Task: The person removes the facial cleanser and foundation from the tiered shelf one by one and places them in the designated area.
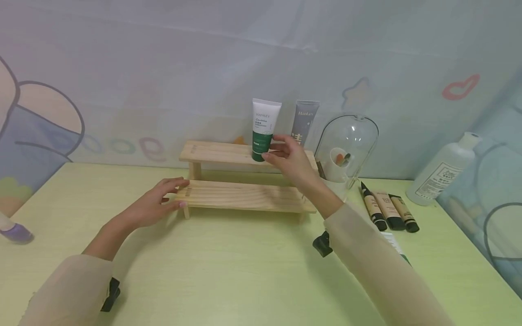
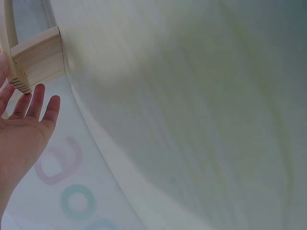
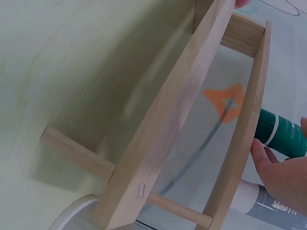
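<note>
A white-and-green plastic squeeze tube [image 1: 263, 130] stands nearly upright, cap down, at the front edge of the upper board of a two-tier pale wooden shelf [image 1: 240, 195]; whether its weight rests on the board I cannot tell. Its upper half is white with "HANKEY" in thin lettering, its lower half and cap deep green, its top crimped flat. The right hand [image 1: 295, 164], at the tube's 4 to 5 o'clock, pinches its lower part between thumb and fingers. The left hand [image 1: 152, 203], at the shelf's 8 to 9 o'clock, holds the end of the lower board, thumb and lightly bent fingers on either side. A grey squeeze tube with pale lettering [image 1: 306, 118] stands at the first tube's 3 o'clock.

The table [image 1: 204, 267] is pale yellow-green with a faint grain. From the shelf, a clear glass dome [image 1: 359, 136] stands between 2 and 3 o'clock, with a small white cup [image 1: 336, 172] showing through it. A cloudy white plastic bottle [image 1: 442, 170] leans at 3 o'clock, and three small beige-and-black tubes [image 1: 389, 210] lie between 3 and 4. Behind hangs a creased, pale cloth backdrop [image 1: 204, 68] printed with cartoon shapes, a red heart at 2 o'clock and coloured letters between 9 and 10.
</note>
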Motion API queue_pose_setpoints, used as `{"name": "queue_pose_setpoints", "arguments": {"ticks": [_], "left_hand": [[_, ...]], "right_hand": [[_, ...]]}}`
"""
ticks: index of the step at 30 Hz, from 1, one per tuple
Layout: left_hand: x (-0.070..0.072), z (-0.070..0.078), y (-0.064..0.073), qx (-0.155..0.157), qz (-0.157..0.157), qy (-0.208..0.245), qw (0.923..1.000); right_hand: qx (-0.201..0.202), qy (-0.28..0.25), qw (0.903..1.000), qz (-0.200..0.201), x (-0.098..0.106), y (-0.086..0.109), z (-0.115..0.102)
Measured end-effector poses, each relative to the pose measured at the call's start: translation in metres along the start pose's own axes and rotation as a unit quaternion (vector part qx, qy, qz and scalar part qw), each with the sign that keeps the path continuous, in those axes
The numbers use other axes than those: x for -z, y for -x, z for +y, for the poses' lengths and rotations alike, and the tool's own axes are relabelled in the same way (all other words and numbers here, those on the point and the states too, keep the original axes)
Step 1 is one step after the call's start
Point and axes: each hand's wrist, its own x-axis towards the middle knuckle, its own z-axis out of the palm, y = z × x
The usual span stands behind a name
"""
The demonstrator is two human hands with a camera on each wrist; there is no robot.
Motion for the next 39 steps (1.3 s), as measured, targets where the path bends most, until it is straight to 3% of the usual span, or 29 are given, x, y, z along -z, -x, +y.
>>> {"name": "queue_pose_setpoints", "arguments": {"ticks": [27,39], "left_hand": [[0.000,-0.001,-0.001,0.009,0.000,0.007,0.9999],[0.001,-0.001,-0.001,0.004,-0.001,0.004,1.0000]], "right_hand": [[-0.011,0.024,0.9965,0.079,-0.019,-0.019,-0.004],[-0.008,0.049,0.9955,0.080,-0.018,-0.018,-0.003]]}}
